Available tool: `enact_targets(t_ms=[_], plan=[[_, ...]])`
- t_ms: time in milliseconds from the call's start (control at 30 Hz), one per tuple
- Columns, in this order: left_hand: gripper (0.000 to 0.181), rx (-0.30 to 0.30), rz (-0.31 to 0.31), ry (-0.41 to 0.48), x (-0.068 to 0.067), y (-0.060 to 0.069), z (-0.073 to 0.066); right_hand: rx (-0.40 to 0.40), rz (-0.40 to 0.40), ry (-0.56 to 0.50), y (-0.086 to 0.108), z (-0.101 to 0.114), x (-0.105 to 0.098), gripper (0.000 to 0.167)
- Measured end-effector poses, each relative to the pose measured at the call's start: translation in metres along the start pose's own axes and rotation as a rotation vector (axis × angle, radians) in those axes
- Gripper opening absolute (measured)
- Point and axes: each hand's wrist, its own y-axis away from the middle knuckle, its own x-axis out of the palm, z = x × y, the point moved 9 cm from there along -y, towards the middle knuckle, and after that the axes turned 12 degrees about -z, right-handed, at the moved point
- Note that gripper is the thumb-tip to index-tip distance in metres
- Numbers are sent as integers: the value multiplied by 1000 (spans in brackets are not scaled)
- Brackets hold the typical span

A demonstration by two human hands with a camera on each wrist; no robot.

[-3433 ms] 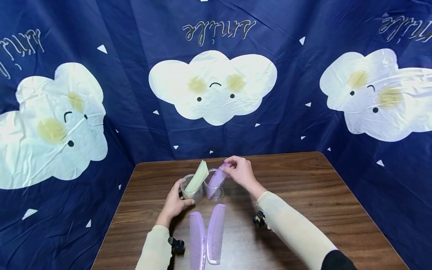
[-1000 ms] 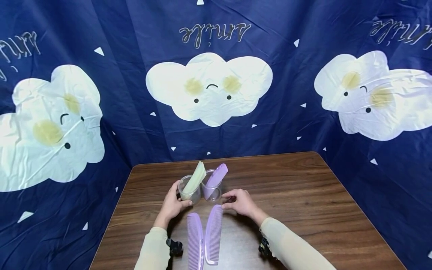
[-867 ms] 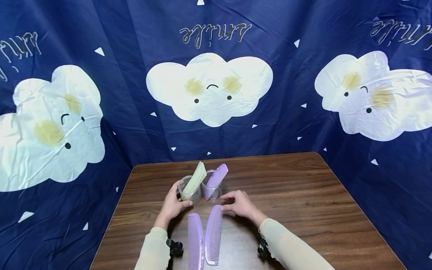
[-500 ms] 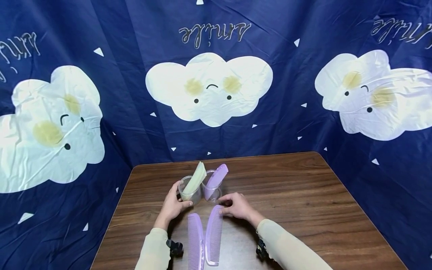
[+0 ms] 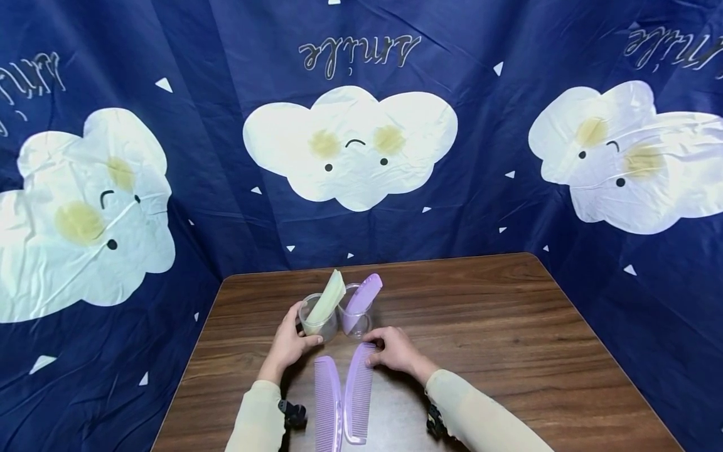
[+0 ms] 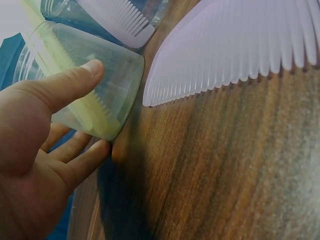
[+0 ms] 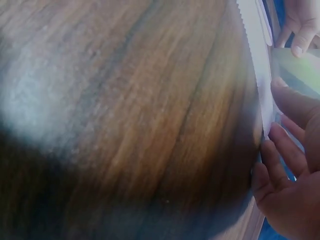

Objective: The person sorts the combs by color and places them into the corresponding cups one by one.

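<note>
My left hand (image 5: pixel 289 342) grips a clear plastic cup (image 6: pixel 122 62) from its left side, thumb in front. Pale green comb (image 5: pixel 329 298), possibly more than one, leans inside that cup. Just right of it stands a second clear cup (image 5: pixel 361 326) with a purple comb (image 5: pixel 363 295) leaning in it. My right hand (image 5: pixel 395 350) has its thumb and fingers curled about the far end of the right-hand purple comb (image 5: pixel 357 402), which lies on the table. Beside it lies the left-hand purple comb (image 5: pixel 327 402), with its near end cut off by the frame.
The brown wooden table (image 5: pixel 508 351) carries the cups and combs near its left middle. A dark blue curtain (image 5: pixel 214 207) with white clouds surrounds the back and sides. Each wrist wears a small black camera (image 5: pixel 294 412).
My right hand let go of the purple comb in the right cup, came down toward me, then slid left onto the lying comb's far end. The left hand keeps its grip on the cup.
</note>
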Motion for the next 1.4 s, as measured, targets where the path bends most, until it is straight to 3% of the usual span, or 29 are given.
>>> enact_targets(t_ms=[267,567,733,967,1400], plan=[[100,-2,3,4,0,0,-2,-87,-3,62,0,5,4,41],[99,-6,-3,-7,0,1,-2,-122,31,37,2,9,4,46],[100,-4,-1,-4,0,1,-2,-103,72,-33,2,7,8,48],[101,-7,2,5,0,1,-1,-173,118,82,4,15,9,48],[100,-2,4,-2,-1,1,-2,-123,116,58,1,9,8,53]])
